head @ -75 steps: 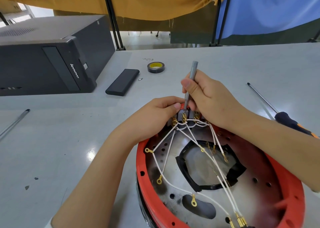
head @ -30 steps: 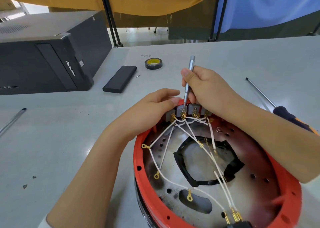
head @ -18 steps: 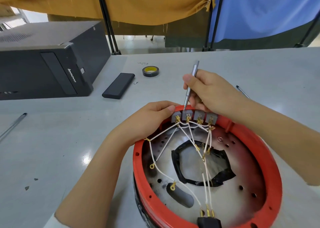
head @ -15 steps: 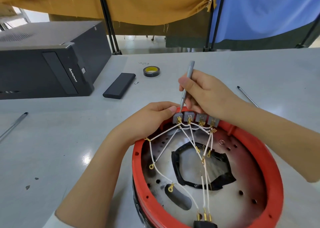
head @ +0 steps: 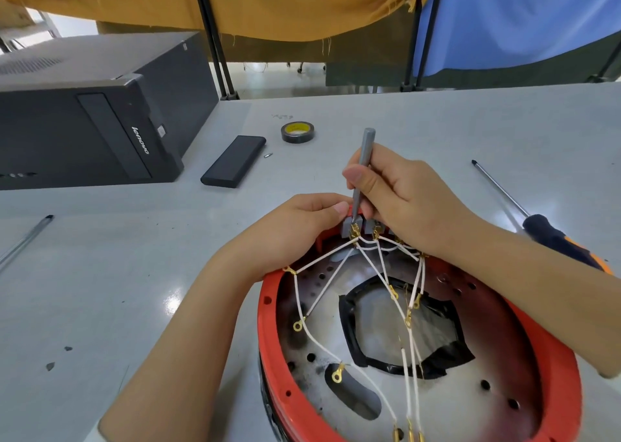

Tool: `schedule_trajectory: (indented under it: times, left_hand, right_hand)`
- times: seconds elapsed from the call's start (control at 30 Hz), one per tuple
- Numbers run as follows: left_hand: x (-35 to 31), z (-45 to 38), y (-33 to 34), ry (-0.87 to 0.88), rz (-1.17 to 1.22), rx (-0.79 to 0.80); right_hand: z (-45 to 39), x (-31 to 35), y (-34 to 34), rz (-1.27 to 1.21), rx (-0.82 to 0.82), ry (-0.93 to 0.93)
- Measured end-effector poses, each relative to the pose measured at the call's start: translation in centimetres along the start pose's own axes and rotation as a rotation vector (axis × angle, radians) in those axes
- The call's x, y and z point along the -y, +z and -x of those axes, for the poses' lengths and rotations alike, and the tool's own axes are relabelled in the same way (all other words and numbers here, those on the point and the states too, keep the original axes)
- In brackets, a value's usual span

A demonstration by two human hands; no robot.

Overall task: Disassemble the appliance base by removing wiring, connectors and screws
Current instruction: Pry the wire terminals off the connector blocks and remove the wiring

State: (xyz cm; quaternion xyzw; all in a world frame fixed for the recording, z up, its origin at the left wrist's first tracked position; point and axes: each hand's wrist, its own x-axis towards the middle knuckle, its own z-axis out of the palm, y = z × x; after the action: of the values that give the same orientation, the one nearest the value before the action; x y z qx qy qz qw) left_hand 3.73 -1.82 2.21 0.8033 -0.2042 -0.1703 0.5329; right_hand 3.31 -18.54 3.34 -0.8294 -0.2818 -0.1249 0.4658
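Observation:
The round appliance base point(head: 268, 334) has a red rim and a metal floor with holes, and lies low and right of centre. White wires point(head: 322, 290) with brass ring terminals fan out from a row of grey connector blocks point(head: 346, 228) at its far rim. My right hand point(head: 403, 199) grips a slim grey screwdriver point(head: 364, 159), tip down on the leftmost block's terminal. My left hand point(head: 295, 229) holds the rim beside that block, fingertips curled at the block's edge.
A black computer tower point(head: 100, 119) stands at the back left, with a flat black case point(head: 233, 161), a small loose bit point(head: 267, 155) and a roll of black tape point(head: 297, 132) near it. A long screwdriver with a dark and orange handle point(head: 537, 226) lies at right. A thin rod point(head: 25, 240) lies far left.
The screwdriver tip has shifted from a middle connector block to the leftmost one. The base has turned and slid a little. My left hand stays on the rim.

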Motion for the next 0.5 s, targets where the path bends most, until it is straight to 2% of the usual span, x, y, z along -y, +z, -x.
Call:
schedule_trajectory:
  times: [0.17, 0.3, 0.5]
  left_hand:
    - [-0.2, 0.1, 0.1, -0.006, 0.028, 0.002]
    - [-0.2, 0.1, 0.1, -0.006, 0.002, -0.010]
    - [-0.3, 0.1, 0.1, 0.003, 0.043, -0.012]
  right_hand:
    - [-0.6, -0.1, 0.0, 0.011, -0.019, 0.098]
    - [-2.0, -0.5, 0.1, 0.117, 0.008, 0.191]
    - [-0.8, -0.6, 0.2, 0.006, -0.063, 0.129]
